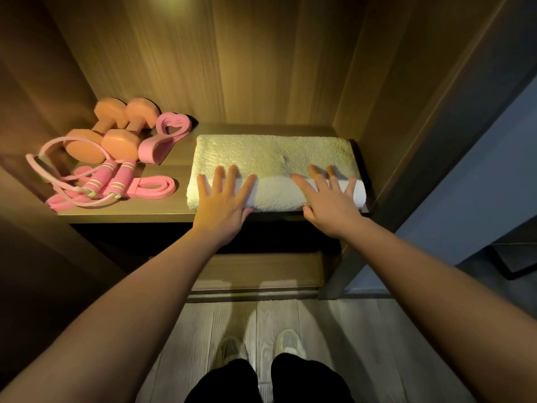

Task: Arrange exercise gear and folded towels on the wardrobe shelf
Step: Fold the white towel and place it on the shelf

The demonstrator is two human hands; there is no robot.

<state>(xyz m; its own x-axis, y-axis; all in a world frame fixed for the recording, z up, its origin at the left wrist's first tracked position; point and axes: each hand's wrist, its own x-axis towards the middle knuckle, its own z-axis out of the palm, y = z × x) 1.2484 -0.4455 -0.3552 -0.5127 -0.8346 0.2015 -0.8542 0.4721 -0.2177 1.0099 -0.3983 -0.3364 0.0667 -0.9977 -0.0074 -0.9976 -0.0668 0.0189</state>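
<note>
A person's left grip and right grip lie palm down, fingers straight and spread, on the near edge of a folded white towel on a wardrobe shelf. Neither grip pinches anything. The towel stretches between and beyond both grips, its far half lying past the fingertips toward the wooden back panel and its right end close to the wardrobe's side wall. To the left of the left grip, well apart from the towel, the exercise gear is grouped on the same shelf. A flat pink resistance band lies nearest. A pink jump rope with striped handles is just beyond it. Two orange dumbbells lie side by side farther back, with a pink figure-eight band touching the nearer one's right side. Warm light falls from above onto the shelf. Below the forearms are a lower wooden ledge and a pale plank floor, where the person's light shoes point toward the wardrobe.
</note>
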